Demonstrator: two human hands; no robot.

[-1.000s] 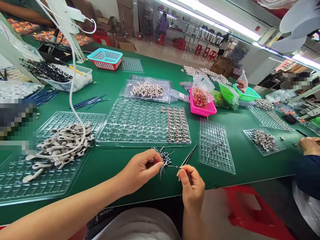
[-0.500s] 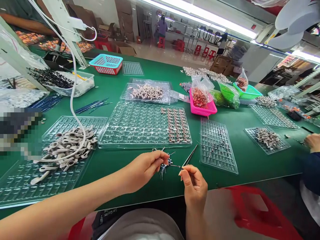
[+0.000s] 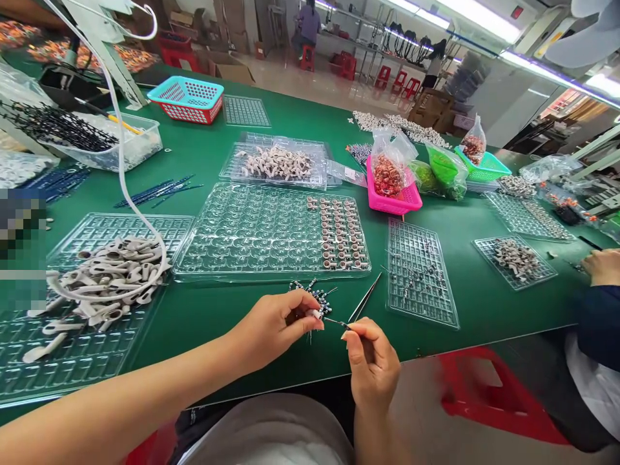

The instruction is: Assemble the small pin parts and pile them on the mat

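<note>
My left hand (image 3: 285,320) pinches a small white plastic piece (image 3: 316,314) between thumb and fingertips. Close by on the right, my right hand (image 3: 372,358) has its thumb and forefinger closed on a thin dark wire (image 3: 335,321), whose free end points at the white piece. Whether the two touch, I cannot make out. Beneath the left fingertips lies a heap of small wired parts (image 3: 322,300), partly hidden. Metal tweezers (image 3: 365,297) rest on the table just beyond the right hand. Past both hands sits a clear tray (image 3: 252,232) whose right columns hold small beige pieces.
Grey-white earpiece-like shells (image 3: 116,274) are piled on trays at left, under a white cable (image 3: 121,161). At right are a clear tray with small dark parts (image 3: 411,258), a pink basket (image 3: 394,203) and a co-worker's hand (image 3: 600,265).
My view has shifted slightly. The left hand has turned a little, and the white piece now shows in its fingertips. The right hand still grips the wire.
</note>
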